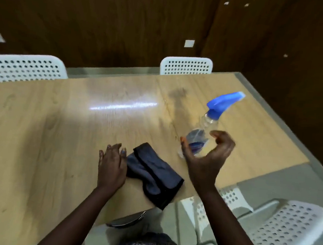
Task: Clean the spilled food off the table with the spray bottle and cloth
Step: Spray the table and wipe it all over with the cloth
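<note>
spray bottle (205, 132) blurred, base behind right hand (205, 159)

A light wood-grain table (61, 135) with a grey edge band carries a folded dark cloth (154, 176) near its front edge. A clear spray bottle (203, 132) with a blue trigger head stands just right of the cloth. A left hand (111, 164) lies flat on the tabletop, touching the cloth's left side.

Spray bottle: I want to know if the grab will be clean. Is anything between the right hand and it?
Nothing visible is. The right hand is cupped open right at the spray bottle, fingers curved around its lower body but not clearly closed on it. The cloth lies off to the left, beside the left hand.
</note>
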